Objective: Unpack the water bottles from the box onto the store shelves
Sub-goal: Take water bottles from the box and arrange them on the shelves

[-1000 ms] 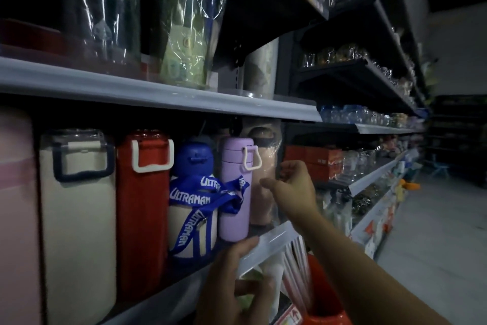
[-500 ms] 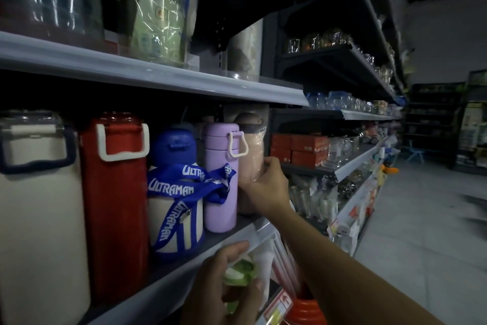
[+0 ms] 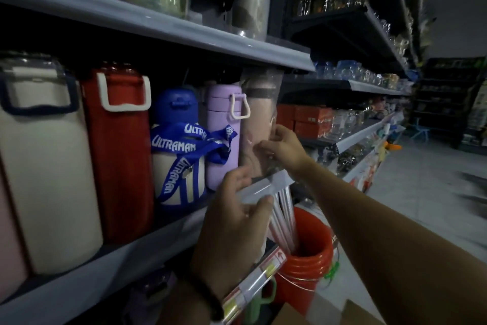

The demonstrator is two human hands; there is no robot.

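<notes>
The pale pink water bottle in clear plastic wrap [image 3: 259, 124] stands upright at the right end of the grey metal shelf [image 3: 258, 189], just right of the lilac bottle with a white loop handle [image 3: 224, 135]. The right hand [image 3: 283, 146] pinches the wrap at the pink bottle's lower right side. The left hand [image 3: 233, 216] lies below the pink bottle, fingers curled loosely over the shelf's front edge. Below and right of the bottle stands an orange plastic bucket [image 3: 311, 258].
</notes>
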